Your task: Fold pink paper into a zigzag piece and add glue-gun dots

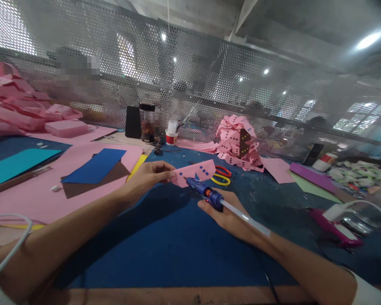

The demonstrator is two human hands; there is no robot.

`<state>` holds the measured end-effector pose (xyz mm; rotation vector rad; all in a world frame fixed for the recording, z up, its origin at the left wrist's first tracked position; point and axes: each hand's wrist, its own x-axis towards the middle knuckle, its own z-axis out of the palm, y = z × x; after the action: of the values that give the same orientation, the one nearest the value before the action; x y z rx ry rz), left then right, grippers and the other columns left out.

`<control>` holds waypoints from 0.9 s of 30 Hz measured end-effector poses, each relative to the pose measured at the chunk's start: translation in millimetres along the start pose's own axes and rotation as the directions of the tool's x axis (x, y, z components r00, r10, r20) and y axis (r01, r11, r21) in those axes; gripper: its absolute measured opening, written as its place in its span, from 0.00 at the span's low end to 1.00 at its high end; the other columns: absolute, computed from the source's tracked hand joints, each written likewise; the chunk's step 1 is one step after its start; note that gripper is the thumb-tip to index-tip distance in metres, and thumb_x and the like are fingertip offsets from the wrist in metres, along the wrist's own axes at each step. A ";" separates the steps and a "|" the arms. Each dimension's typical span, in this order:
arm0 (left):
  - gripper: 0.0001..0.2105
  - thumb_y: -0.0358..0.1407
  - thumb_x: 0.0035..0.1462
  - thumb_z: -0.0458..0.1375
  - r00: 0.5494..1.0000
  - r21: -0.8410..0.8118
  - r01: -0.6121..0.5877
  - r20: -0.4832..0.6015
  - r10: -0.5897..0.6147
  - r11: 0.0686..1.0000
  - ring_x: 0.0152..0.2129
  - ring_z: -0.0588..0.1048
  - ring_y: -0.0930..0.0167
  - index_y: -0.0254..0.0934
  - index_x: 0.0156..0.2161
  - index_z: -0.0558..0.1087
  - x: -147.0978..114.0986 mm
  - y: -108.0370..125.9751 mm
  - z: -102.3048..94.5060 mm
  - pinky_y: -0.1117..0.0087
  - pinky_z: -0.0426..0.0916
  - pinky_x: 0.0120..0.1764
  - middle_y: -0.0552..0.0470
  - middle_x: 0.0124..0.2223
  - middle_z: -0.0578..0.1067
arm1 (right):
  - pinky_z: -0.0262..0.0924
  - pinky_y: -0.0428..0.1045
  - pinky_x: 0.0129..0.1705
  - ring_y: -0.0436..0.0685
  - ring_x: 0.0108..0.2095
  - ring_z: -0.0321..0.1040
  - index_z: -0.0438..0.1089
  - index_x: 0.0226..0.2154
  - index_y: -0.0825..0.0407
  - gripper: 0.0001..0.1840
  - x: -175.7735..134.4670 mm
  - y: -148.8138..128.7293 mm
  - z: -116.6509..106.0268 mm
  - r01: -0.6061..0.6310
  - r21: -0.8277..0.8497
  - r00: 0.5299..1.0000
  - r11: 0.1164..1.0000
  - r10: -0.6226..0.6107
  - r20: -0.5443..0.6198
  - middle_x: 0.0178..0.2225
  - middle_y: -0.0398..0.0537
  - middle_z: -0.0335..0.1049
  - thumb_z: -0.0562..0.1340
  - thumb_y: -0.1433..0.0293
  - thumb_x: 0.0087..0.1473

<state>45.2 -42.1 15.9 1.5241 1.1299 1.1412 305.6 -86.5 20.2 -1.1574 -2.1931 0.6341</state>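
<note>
Between its fingertips my left hand [152, 176] pinches the left end of a pink piece [180, 173] with small blue squares and star-like cut shapes, held above the blue table. My right hand [224, 212] is wrapped round a blue hot glue gun [206, 192]. Its nozzle points up and left at the lower edge of the pink piece; whether they touch I cannot tell. A long clear glue stick [247, 217] sticks out of the gun's back, over my right wrist. Just behind the gun lie scissors [221, 181] with red and yellow handles.
To the left, blue [95, 166] and brown sheets lie on a large pink sheet [25, 199]. A pink pile [22, 103] is at the far left; dotted pink pieces [236, 146] are heaped behind the scissors. A magenta power strip [336, 228] sits right. A perforated metal screen [203, 84] stands behind.
</note>
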 end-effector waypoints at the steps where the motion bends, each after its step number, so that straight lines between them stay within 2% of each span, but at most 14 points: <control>1: 0.11 0.42 0.50 0.65 1.000 0.000 -0.002 0.002 0.002 1.000 0.30 0.73 0.71 0.36 0.36 0.78 -0.2 0.1 0.0 0.68 0.67 0.37 0.51 0.33 0.77 | 0.49 0.46 0.27 0.49 0.24 0.51 0.56 0.24 0.50 0.18 0.0 0.1 0.2 0.004 0.000 1.000 1.000 -0.004 0.000 0.23 0.39 0.57 0.59 0.59 0.58; 18: 0.12 0.42 0.51 0.65 1.000 0.001 0.000 0.021 0.000 1.000 0.31 0.72 0.70 0.36 0.37 0.78 -1.5 2.0 -0.1 0.68 0.67 0.38 0.50 0.35 0.77 | 0.48 0.45 0.26 0.49 0.23 0.53 0.56 0.23 0.50 0.20 0.7 7.5 4.5 0.050 -0.066 0.998 0.997 -0.053 -0.039 0.22 0.39 0.56 0.60 0.56 0.58; 27: 0.13 0.44 0.51 0.65 1.000 0.026 -0.019 0.015 0.019 0.999 0.31 0.73 0.69 0.36 0.37 0.77 0.1 -0.8 -0.6 0.67 0.68 0.38 0.50 0.35 0.77 | 0.46 0.46 0.26 0.48 0.22 0.51 0.54 0.23 0.50 0.20 0.5 8.1 5.4 0.059 -0.060 0.998 0.996 -0.061 -0.023 0.21 0.38 0.54 0.60 0.58 0.58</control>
<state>44.5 -41.8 15.3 1.5635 1.1263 1.1299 306.3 -82.7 11.2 -1.1190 -2.2301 0.5292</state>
